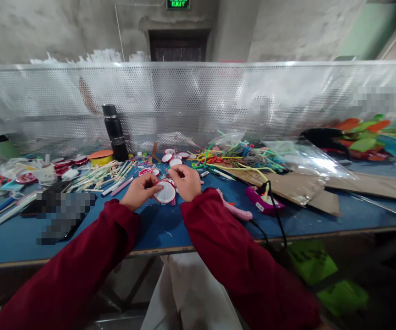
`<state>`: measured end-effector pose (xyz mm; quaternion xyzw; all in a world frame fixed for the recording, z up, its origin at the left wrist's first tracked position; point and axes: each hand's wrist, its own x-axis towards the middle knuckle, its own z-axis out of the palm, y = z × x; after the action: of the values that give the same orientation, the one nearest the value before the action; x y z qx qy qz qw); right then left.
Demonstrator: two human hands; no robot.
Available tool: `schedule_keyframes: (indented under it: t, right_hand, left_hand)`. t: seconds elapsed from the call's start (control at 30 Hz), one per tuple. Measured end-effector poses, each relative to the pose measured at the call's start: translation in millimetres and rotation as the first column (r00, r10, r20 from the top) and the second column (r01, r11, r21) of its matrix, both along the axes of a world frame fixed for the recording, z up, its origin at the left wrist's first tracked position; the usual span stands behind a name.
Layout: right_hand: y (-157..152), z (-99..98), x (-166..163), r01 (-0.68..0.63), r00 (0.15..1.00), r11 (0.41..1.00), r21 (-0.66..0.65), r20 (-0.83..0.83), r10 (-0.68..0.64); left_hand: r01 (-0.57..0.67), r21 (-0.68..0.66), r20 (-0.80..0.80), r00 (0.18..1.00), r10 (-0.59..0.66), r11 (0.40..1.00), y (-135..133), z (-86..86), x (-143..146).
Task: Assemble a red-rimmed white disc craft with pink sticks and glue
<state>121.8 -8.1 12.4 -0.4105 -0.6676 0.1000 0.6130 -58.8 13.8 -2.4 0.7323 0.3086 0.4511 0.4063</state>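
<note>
Over the front of the blue table I hold a round white disc with a red rim (164, 193). My left hand (139, 189) is closed on its left edge, thumb on the white face. At its upper right, my right hand (186, 182) is closed in a pinch; what sits between those fingertips is too small to make out. Just behind lie more red-rimmed round pieces (175, 162) and a red-and-white badge (145, 172). A pink glue gun (237, 211) rests to the right of my right hand.
A black bottle (115, 135) stands at the back left, near thin sticks (96, 176) and dark phone-like slabs (68, 215). Rightward are tangled coloured cords (249, 153), a purple power strip (265, 201) with cables, cardboard (282, 185) and plastic bags. A perforated metal screen (191, 101) closes the back.
</note>
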Motion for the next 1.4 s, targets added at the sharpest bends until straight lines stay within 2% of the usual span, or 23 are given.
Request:
schedule_keyframes:
  t: [1.4]
  right_hand:
    - [-1.0,-1.0,-2.1,-0.036,0.999,0.999,-0.038,-0.003,0.036]
  left_hand:
    - [-0.005,-0.028,0.016,1.000,0.005,1.000,1.0,-0.3,1.5]
